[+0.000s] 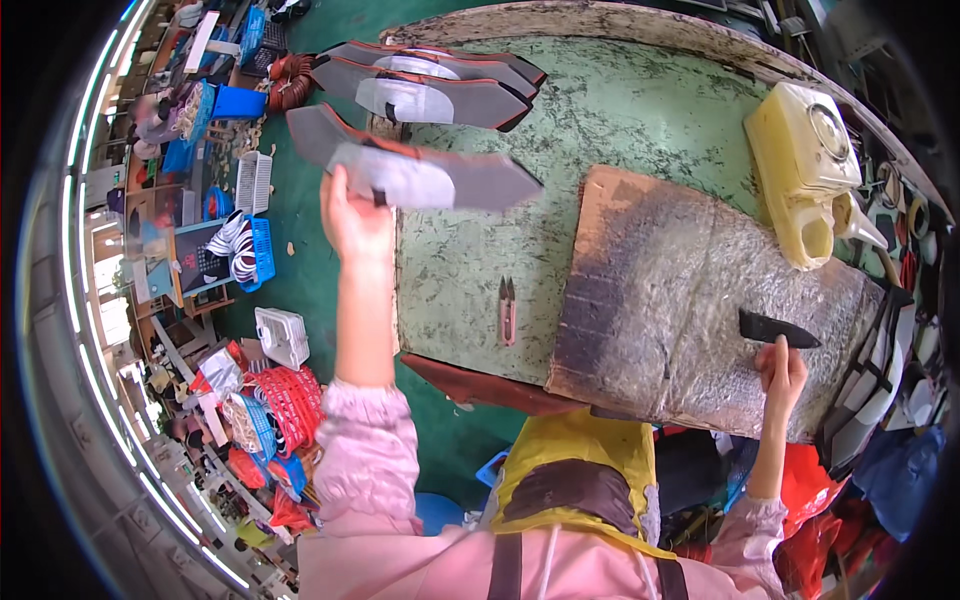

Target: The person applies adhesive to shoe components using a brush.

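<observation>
1. Shows a grey panel [485, 181] with a reddish edge and a whitish patch, held in the left hand [358, 222] across the left side of the green worktable [455, 255], just on the near side of similar panels [478, 104].
2. Pinches the grey panel by its lower edge with the left hand; pinches a dark piece [777, 329] by its near edge with the right hand [783, 368].
3. Points the panel's tapered end rightward across the worktable, long axis running left to right and dipping toward the wearer at the right; leaves the other end jutting past the table's left edge.
4. Suggests a positioning step, judging by both full hands held well apart; calls next for a steady left pinch and a controlled move clear of the similar panels.
5. Aims the dark piece's tip right and slightly nearward, over a film-coated board [640, 320].
6. Cannot tell, given blur and the high viewpoint, whether either held item touches the surface beneath.
7. Includes, farther out, pink-handled snips [508, 327] pointing away between the hands, and a cut yellow jug [785, 160] beyond the board.
</observation>
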Motion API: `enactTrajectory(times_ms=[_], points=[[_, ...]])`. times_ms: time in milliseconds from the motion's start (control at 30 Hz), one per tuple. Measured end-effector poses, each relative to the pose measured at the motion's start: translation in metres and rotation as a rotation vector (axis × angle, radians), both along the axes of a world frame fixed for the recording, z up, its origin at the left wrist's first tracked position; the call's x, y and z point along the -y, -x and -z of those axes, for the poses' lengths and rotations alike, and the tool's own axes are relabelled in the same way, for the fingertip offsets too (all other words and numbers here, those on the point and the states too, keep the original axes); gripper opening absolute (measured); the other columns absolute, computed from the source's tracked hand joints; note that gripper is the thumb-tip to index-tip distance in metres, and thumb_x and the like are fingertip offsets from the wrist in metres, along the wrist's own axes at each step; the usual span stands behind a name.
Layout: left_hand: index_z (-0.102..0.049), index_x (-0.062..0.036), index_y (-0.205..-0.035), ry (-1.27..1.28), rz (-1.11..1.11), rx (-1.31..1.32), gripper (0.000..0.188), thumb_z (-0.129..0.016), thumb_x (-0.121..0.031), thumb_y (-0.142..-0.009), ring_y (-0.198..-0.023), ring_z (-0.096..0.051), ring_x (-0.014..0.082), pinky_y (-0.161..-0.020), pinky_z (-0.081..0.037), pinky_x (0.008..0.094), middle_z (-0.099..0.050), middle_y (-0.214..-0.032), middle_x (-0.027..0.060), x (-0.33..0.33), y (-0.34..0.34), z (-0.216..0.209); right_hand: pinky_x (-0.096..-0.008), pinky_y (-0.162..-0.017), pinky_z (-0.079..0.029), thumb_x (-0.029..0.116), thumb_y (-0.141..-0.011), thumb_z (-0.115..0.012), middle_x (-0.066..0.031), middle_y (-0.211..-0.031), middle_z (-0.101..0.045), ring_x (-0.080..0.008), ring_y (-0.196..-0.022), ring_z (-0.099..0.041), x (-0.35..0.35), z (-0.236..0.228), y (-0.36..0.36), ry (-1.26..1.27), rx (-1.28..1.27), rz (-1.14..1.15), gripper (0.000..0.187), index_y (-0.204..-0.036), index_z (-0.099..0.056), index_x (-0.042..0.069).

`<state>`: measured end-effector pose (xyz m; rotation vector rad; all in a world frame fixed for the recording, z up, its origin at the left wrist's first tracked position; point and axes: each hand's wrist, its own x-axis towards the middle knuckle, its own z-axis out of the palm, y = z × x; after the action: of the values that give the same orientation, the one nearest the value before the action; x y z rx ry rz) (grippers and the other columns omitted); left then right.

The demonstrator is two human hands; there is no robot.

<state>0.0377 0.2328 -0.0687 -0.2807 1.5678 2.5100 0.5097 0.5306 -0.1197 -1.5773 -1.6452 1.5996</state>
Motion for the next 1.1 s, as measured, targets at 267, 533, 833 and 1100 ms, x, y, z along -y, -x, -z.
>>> enactTrajectory(times_ms=[267, 533, 833, 1100], points=[[-0.053, -0.0045, -0.078, 0.187, -0.020, 0.128, 0.004, -0.052, -0.008, -0.080, -0.075, -0.057, 0.0243, -0.064, -0.047, 0.0404, -0.053, -0.077, 0.0069, 0.044, 0.203, 0.102, -0.0214, -0.051, -0.032, 0.028, -0.097, -0.049, 0.0047, -0.064, -0.050, -0.0043, -0.057, -0.041, -0.001, -0.025, -0.020, -0.030, 0.281, -0.146, 0.034, -0.074, -0.059, 0.005], [-0.032, 0.0046, -0.132, 0.441, -0.079, -0.082, 0.052, -0.042, -0.029, -0.094, -0.136, -0.025, 0.0360, -0.110, -0.030, 0.0495, -0.026, -0.146, 0.0227, 0.016, 0.110, 0.022, -0.0206, -0.063, -0.042, 0.006, -0.091, -0.056, 0.0008, -0.078, -0.058, -0.0061, -0.069, -0.052, -0.079, -0.080, -0.132, -0.820, 0.279, 0.209, 0.011, -0.096, -0.064, 0.001], [-0.041, 0.0004, -0.133, 0.411, 0.234, -0.215, 0.044, -0.039, -0.025, -0.097, -0.121, -0.047, 0.0285, -0.103, -0.038, 0.0429, -0.045, -0.133, 0.0169, -0.061, -0.049, 0.019, -0.0284, -0.079, -0.047, 0.035, -0.071, -0.078, -0.0122, -0.095, -0.065, -0.0185, -0.087, -0.062, -0.126, -0.074, -0.182, -0.482, 0.471, 0.110, 0.061, -0.116, -0.054, 0.001], [-0.055, -0.0004, -0.106, 0.307, 0.557, -0.240, 0.016, -0.049, -0.005, -0.092, -0.091, -0.057, 0.0172, -0.078, -0.048, 0.0301, -0.058, -0.101, 0.0088, -0.137, -0.183, 0.014, -0.0435, -0.099, -0.033, 0.013, -0.060, -0.078, -0.0106, -0.125, -0.048, -0.0326, -0.121, -0.043, -0.077, -0.072, -0.122, -1.115, 0.740, -0.156, 0.057, -0.111, -0.052, 0.009]])
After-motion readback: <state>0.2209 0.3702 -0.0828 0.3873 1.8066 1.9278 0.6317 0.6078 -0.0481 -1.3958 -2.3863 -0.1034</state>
